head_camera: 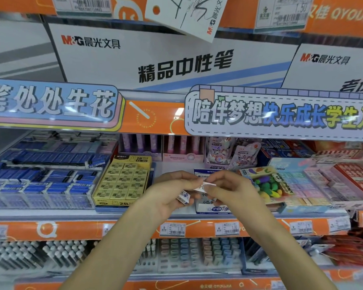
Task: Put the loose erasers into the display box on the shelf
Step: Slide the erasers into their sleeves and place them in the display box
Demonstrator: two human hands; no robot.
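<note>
Both hands meet in front of the middle shelf. My left hand [168,193] cups small white erasers with blue print [183,196] in its palm. Between thumb and fingertips, my right hand [226,188] pinches one white eraser [203,186], which touches my left fingertips. Directly behind and below the hands stands the white and blue display box [213,208]; my hands hide most of it, so only its front wall and a back flap [203,173] show.
A yellow box of 2B erasers [122,183] sits left of the display box. Blue eraser trays [40,181] fill the far left. A colourful toy-eraser box [268,185] and pastel boxes [323,181] lie right. Orange price rail [197,228] runs along the shelf's front.
</note>
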